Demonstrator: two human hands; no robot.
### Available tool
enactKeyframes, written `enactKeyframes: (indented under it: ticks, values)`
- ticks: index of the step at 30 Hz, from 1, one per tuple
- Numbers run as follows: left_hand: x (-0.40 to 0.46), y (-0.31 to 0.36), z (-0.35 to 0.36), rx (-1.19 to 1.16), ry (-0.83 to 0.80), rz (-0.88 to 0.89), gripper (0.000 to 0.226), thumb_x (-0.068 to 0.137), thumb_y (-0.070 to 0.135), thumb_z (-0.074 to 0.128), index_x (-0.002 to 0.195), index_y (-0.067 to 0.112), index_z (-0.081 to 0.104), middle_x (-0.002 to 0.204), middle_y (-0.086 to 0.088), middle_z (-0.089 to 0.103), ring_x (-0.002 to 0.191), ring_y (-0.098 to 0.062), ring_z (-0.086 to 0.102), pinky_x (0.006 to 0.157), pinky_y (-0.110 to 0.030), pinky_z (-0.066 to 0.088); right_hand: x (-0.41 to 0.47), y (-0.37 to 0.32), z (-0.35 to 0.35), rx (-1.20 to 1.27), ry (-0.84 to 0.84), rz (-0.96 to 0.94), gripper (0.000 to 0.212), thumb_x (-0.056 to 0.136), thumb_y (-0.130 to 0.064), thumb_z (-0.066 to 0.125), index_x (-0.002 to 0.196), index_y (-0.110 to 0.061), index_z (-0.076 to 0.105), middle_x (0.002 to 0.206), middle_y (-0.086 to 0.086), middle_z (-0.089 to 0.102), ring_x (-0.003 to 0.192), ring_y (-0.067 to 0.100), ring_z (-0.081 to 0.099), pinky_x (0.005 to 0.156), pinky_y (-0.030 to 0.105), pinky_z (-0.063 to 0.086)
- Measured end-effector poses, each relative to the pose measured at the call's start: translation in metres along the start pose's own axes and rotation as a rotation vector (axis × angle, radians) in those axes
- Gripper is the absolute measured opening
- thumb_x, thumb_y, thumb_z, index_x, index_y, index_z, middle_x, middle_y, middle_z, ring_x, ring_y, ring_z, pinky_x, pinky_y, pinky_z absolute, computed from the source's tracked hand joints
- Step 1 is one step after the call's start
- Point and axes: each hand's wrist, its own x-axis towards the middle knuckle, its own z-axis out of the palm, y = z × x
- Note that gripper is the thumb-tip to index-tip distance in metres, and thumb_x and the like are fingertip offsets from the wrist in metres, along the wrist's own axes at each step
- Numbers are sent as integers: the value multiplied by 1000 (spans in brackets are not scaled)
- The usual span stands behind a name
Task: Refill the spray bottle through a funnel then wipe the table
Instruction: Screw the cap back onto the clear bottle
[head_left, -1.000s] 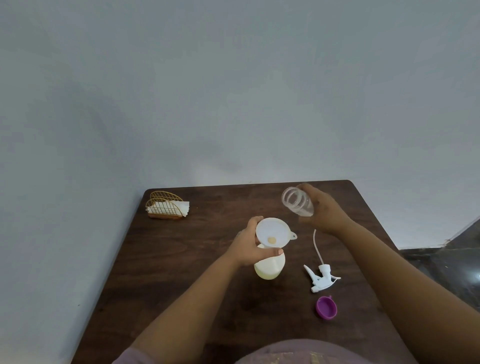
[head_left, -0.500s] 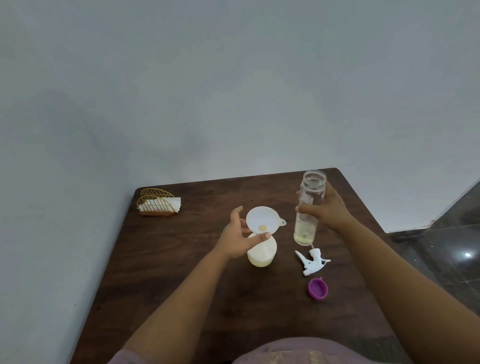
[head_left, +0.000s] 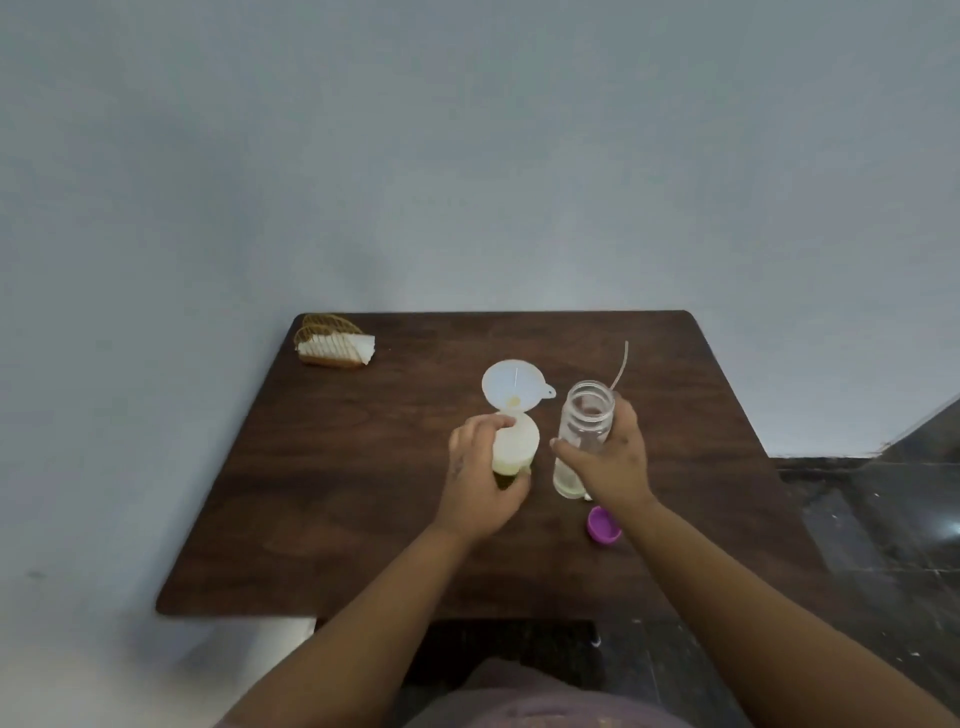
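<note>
A pale yellow spray bottle (head_left: 515, 447) stands mid-table without its spray head, a white funnel (head_left: 513, 384) seated in its neck. My left hand (head_left: 480, 480) grips the bottle's near side. My right hand (head_left: 610, 460) holds an upright clear bottle (head_left: 584, 426), uncapped, with a little pale liquid at its bottom, standing just right of the spray bottle. The spray head is mostly hidden behind my right hand; only its thin dip tube (head_left: 620, 366) shows beyond it. A purple cap (head_left: 602, 525) lies on the table near my right wrist.
The dark wooden table (head_left: 363, 493) stands against a grey wall. A gold wire holder with white napkins (head_left: 332, 344) sits at the far left corner. Dark floor lies to the right of the table.
The clear bottle went from tipped over the funnel to upright, then came down beside the spray bottle. My left hand slid from the funnel rim down onto the spray bottle's body.
</note>
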Motion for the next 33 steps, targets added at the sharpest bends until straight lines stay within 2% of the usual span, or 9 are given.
enactKeyframes:
  ticks: [4, 7, 9, 12, 15, 18, 20, 29, 33]
  values:
    - [-27, 15, 9, -157, -151, -74, 67, 71, 20, 78, 132, 18, 50, 128, 9, 56, 119, -10, 50, 97, -25, 41, -37, -4, 18, -107, -117, -174, 57, 61, -37, 68, 111, -13, 59, 99, -2, 55, 95, 23, 53, 84, 38, 44]
    - [-36, 13, 7, -267, -112, -179, 57, 69, 24, 67, 125, 22, 56, 117, 9, 66, 108, -7, 62, 90, -37, 53, -47, 0, 33, -95, -207, -132, 64, 62, -37, 72, 118, -9, 56, 105, 7, 59, 100, 27, 56, 88, 43, 46]
    - [-41, 7, -1, -259, -85, -225, 50, 69, 30, 66, 118, 26, 56, 111, 7, 67, 103, -10, 64, 87, -42, 54, -47, 2, 34, -25, -347, -134, 74, 62, -48, 77, 124, -16, 52, 112, 1, 57, 107, 18, 56, 93, 36, 47]
    - [-46, -3, -17, -245, -41, -292, 51, 71, 40, 73, 118, 35, 54, 114, 11, 66, 106, -7, 63, 88, -38, 55, -45, 12, 30, -23, -474, -110, 75, 65, -59, 75, 126, -26, 48, 115, -7, 51, 106, 7, 54, 90, 25, 48]
    - [-44, -17, -32, -227, 13, -355, 56, 75, 29, 81, 122, 34, 51, 121, 13, 63, 113, -6, 60, 96, -36, 52, -37, 43, 23, -232, -418, -39, 57, 81, -52, 67, 125, -20, 53, 119, 2, 51, 114, 19, 51, 97, 37, 45]
    - [-34, -31, -46, -168, 23, -410, 56, 76, 23, 81, 123, 27, 51, 121, 11, 62, 115, -12, 58, 98, -37, 49, -35, 76, 11, -707, -447, 27, 56, 85, -39, 67, 131, -13, 47, 130, 13, 45, 123, 30, 41, 95, 44, 45]
    - [-26, -39, -54, -118, -1, -418, 56, 77, 23, 81, 124, 24, 51, 123, 8, 61, 116, -14, 57, 97, -34, 47, -44, 90, 7, -856, -499, 109, 57, 85, -35, 66, 132, -13, 43, 134, 12, 39, 123, 32, 38, 91, 45, 45]
    - [-9, -76, -68, -93, -72, -448, 56, 78, 21, 80, 124, 19, 49, 125, 4, 61, 116, -13, 55, 93, -27, 41, -54, 110, 22, -870, -414, 262, 45, 93, -13, 47, 138, -14, 39, 133, 13, 35, 115, 32, 37, 88, 41, 43]
    - [-7, -90, -75, -110, -115, -448, 54, 78, 20, 80, 122, 20, 50, 122, 6, 61, 112, -11, 55, 90, -25, 41, -56, 88, 37, -801, -369, 311, 33, 90, -20, 53, 122, -13, 49, 126, 16, 41, 109, 34, 41, 83, 38, 41]
